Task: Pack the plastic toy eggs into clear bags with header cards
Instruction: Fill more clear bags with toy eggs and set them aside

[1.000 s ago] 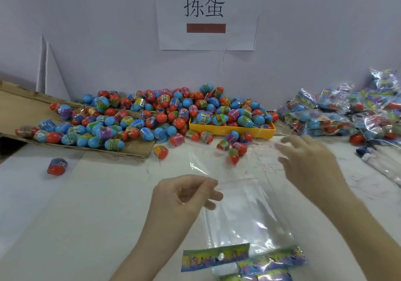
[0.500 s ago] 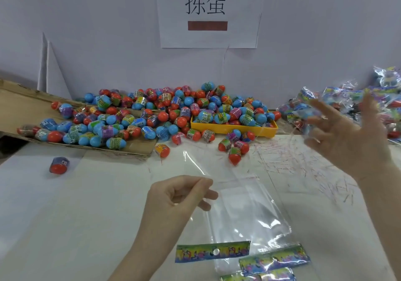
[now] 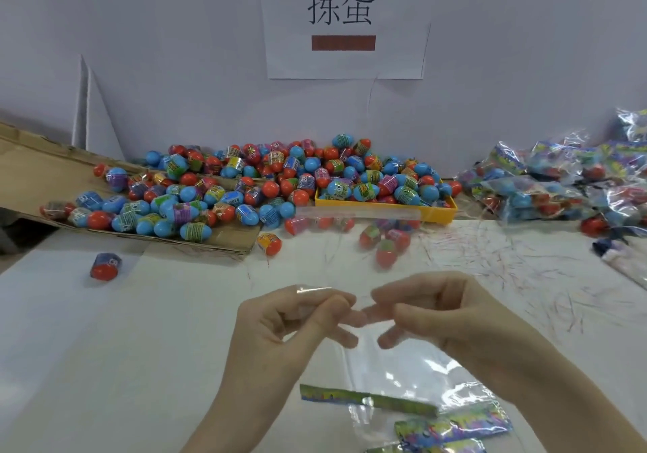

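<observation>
My left hand (image 3: 283,326) pinches the open top edge of a clear bag (image 3: 357,242) and holds it up in front of me. My right hand (image 3: 437,309) meets it at the same edge, fingertips curled onto the plastic. The bag's colourful header card (image 3: 367,398) hangs at its lower end near the table. More flat bags with header cards (image 3: 451,426) lie under my right wrist. A big heap of blue-and-red plastic toy eggs (image 3: 245,186) covers the back of the table.
A yellow tray (image 3: 437,212) full of eggs sits at the back centre, and a cardboard sheet (image 3: 31,172) slopes at the left. Packed bags (image 3: 560,183) pile up at the right. One stray egg (image 3: 105,266) lies alone at the left. Loose eggs (image 3: 385,242) lie before the tray.
My right hand came back from the right side and joined my left hand at the bag's top edge. The bag has been lifted off the table.
</observation>
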The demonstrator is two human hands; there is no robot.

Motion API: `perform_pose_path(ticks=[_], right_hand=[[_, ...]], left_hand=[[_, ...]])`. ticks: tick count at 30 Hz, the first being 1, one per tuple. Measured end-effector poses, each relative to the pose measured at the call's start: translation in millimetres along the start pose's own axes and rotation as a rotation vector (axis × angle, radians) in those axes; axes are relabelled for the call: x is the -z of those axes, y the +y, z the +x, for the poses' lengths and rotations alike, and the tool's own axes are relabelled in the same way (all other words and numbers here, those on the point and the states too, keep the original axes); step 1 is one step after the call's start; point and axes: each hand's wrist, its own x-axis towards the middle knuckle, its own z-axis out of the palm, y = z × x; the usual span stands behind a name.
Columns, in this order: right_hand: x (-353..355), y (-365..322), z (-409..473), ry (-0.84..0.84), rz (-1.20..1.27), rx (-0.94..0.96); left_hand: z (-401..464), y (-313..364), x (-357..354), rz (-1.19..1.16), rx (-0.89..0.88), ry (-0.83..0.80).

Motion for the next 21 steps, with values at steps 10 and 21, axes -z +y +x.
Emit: perform_pose_path(ticks=[10, 21], right_hand=[[-29.1, 20.3, -1.0, 0.889, -1.342, 0.814], [-44.1, 28.2, 14.1, 0.338, -1.060, 0.695]], left_hand=[[-25.7, -1.6, -20.4, 0.183, -0.038, 0.261], [-13.1, -6.5, -19.8, -0.127, 0.220, 0.325]])
